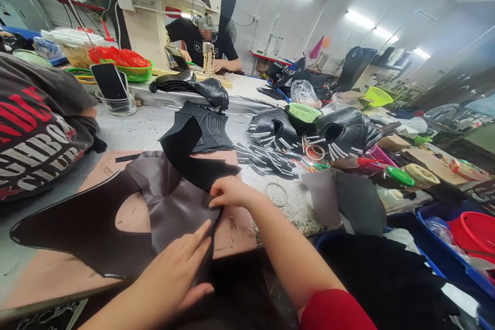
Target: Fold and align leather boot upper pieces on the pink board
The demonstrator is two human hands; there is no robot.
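A large dark brown leather piece (88,216) with a round cut-out lies on a pinkish board (235,232). My left hand (180,263) rests flat on the leather near its right part, fingers stretched out and thumb apart. With thumb and fingers pressed together, my right hand (226,192) pinches the leather's right edge. A black curved piece (193,157) stands up behind the leather, its right end just above my right hand. Behind it is a stack of black cut pieces (214,131).
Black strips (266,157), a metal ring (276,194) and bundled black leather parts (273,126) lie beyond my hands. A person (228,46) sits at a sewing machine (209,59). Another person's shirt (38,134) is close at left. Blue bins (456,247) stand at right.
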